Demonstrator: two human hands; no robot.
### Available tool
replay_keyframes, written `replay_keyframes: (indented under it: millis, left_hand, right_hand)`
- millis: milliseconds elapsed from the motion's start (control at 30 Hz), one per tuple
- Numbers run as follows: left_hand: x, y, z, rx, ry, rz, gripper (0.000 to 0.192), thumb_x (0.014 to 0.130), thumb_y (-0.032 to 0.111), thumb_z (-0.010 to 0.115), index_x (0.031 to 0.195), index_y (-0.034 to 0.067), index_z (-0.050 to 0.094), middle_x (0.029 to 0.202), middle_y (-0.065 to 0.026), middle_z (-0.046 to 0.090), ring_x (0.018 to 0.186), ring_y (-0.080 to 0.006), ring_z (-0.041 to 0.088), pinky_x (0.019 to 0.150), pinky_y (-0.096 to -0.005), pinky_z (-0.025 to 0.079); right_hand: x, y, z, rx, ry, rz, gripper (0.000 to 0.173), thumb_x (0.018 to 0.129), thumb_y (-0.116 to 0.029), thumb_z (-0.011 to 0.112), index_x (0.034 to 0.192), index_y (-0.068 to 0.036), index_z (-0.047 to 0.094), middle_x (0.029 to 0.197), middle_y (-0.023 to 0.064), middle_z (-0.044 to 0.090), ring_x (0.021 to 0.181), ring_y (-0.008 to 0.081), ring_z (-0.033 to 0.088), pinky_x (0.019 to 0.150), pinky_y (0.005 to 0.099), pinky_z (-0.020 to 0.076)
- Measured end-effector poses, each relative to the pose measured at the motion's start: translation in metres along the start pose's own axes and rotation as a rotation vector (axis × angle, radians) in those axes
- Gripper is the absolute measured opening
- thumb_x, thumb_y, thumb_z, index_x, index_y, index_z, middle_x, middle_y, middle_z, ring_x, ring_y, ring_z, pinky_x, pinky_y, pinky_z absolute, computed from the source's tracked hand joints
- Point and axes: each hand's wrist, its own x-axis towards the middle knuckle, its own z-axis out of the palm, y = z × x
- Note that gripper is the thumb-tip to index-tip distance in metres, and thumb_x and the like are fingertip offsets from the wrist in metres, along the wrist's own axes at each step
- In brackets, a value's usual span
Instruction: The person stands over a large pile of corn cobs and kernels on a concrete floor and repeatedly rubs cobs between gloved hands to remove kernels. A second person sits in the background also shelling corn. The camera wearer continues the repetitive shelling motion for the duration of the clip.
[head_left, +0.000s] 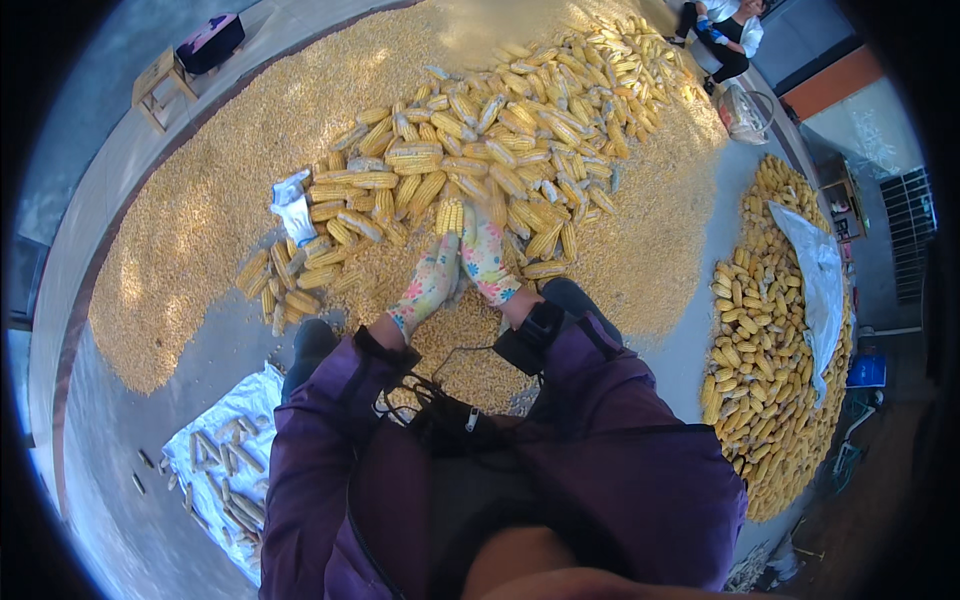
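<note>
Both my hands wear pale gloves with a flower print and are close together in front of me. My left hand is shut on a yellow corn cob, which points up and away from me. Close beside it, my right hand has its fingers along the cob's right side; whether it also grips something lower down is hidden. Loose corn kernels lie below my hands. Beyond them spreads a pile of whole corn cobs, with a white glove on its left edge.
Kernels cover much of the floor. A white sheet with stripped cobs lies lower left. At right is another cob heap, partly under plastic. A wooden stool stands upper left. A person sits upper right near a bag.
</note>
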Motion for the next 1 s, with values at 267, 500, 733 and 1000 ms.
replay_keyframes:
  millis: [267,500,733,1000]
  left_hand:
    - [-0.001,0.004,0.001,0.018,0.05,0.013,0.043,0.094,0.045,0.029,0.094,0.004,0.044,0.056,-0.0059,0.05,0.041,-0.0139,0.047,0.037,-0.0273,0.039]
    - [-0.006,0.013,0.005,0.014,0.042,0.035,0.041,0.094,0.042,0.028,0.088,0.004,0.041,0.053,-0.0066,0.049,0.04,-0.0147,0.048,0.035,-0.0277,0.039]
    - [0.004,-0.011,0.0,0.075,0.044,0.062,0.038,0.094,0.042,0.032,0.092,0.006,0.044,0.053,-0.0034,0.047,0.039,-0.0121,0.045,0.035,-0.0258,0.035]
    - [-0.004,0.003,0.004,0.108,-0.104,0.026,0.054,0.09,0.041,0.046,0.127,0.005,0.031,0.063,-0.0014,0.051,0.045,-0.0086,0.046,0.039,-0.0229,0.036]
  right_hand:
    - [0.012,-0.015,-0.013,0.028,-0.221,0.155,0.051,0.08,-0.006,0.048,0.13,-0.003,0.035,0.121,0.0256,0.043,0.107,0.0398,0.046,0.09,0.0424,0.0382]
    - [0.011,-0.018,-0.008,0.013,0.022,-0.015,0.032,0.09,-0.023,0.045,0.112,0.001,0.049,0.104,0.0221,0.053,0.094,0.0344,0.052,0.078,0.039,0.0422]
    - [0.017,-0.016,-0.013,0.151,-0.045,0.146,0.032,0.088,-0.015,0.043,0.116,0.0,0.046,0.107,0.023,0.051,0.096,0.0346,0.052,0.079,0.0383,0.0427]
    - [0.027,0.013,-0.01,0.482,0.11,0.443,0.041,0.092,-0.024,0.039,0.124,0.001,0.042,0.111,0.019,0.054,0.101,0.0302,0.053,0.087,0.0354,0.0405]
